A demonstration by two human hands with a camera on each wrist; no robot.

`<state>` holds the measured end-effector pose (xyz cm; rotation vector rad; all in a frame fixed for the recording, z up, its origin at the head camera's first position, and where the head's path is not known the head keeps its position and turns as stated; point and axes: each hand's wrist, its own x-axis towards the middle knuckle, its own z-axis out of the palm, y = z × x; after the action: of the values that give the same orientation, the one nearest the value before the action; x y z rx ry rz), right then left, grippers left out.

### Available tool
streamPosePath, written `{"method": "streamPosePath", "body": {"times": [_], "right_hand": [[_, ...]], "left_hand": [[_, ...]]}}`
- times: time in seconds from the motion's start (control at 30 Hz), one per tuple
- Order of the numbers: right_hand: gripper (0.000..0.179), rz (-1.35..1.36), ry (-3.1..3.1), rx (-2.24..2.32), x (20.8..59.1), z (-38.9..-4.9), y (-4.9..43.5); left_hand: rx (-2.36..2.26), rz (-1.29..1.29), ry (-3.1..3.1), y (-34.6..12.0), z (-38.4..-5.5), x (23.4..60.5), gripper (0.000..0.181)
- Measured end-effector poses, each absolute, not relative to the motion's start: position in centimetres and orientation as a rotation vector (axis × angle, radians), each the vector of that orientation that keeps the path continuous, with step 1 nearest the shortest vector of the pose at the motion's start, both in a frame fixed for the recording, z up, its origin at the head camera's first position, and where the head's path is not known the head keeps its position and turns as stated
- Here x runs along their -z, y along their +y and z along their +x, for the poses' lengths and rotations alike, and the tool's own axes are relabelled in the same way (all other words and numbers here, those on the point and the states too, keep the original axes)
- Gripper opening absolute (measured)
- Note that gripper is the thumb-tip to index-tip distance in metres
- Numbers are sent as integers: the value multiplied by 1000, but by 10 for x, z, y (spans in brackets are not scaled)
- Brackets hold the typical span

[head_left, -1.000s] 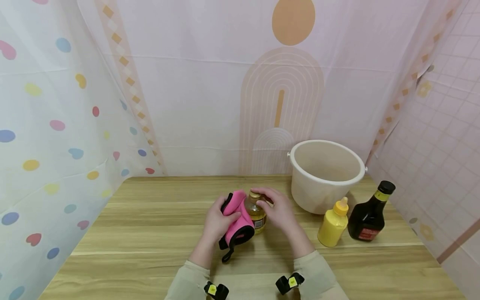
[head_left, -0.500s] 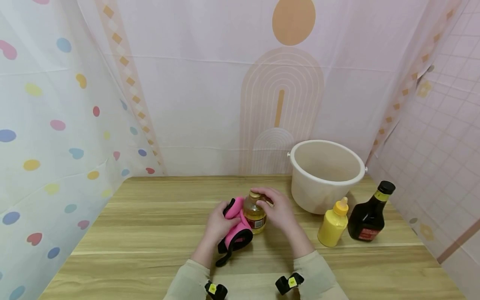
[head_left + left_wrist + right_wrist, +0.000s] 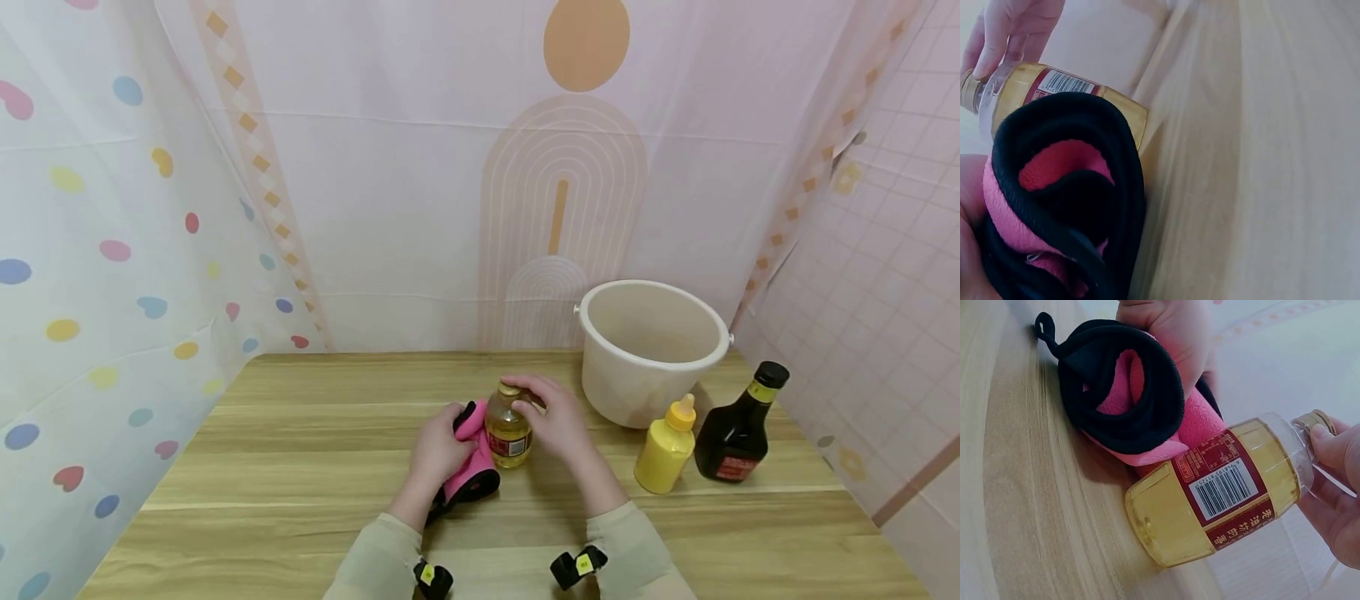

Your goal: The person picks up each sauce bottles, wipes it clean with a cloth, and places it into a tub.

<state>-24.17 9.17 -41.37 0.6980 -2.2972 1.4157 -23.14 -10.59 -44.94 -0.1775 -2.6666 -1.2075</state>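
Note:
My left hand (image 3: 441, 446) holds a folded pink cloth with black edging (image 3: 472, 479) and a black hanging loop (image 3: 1047, 334). The cloth rests against the left side of a clear bottle of yellow oil (image 3: 508, 437). That bottle stands upright on the table, with a gold cap and a dark red label with a barcode (image 3: 1222, 490). Around the bottle's neck, just under the cap, my right hand (image 3: 551, 412) grips with thumb and fingers. In the left wrist view the rolled cloth hides part of the bottle.
To the right stand a yellow squeeze bottle (image 3: 665, 450) and a dark sauce bottle with a black cap (image 3: 738, 433). Behind them is a white bucket (image 3: 622, 387). The wooden table (image 3: 300, 450) reaches back to a patterned curtain (image 3: 405, 208).
My left hand has moved the cloth down along the bottle's side and slightly toward me, showing more of the bottle. My right hand stays at the neck.

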Motion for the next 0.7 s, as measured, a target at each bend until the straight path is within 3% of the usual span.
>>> {"method": "streamPosePath", "body": {"times": [0.33,0.7], "right_hand": [[33,715,-2287,-1404,416,-244,92],[35,746,-2247,-1395,417,-244,92]], "left_hand": [[1346,-23,-2586,-117,-234,438,52],[1558,24,-2394,-123,-228,393,46]]}}
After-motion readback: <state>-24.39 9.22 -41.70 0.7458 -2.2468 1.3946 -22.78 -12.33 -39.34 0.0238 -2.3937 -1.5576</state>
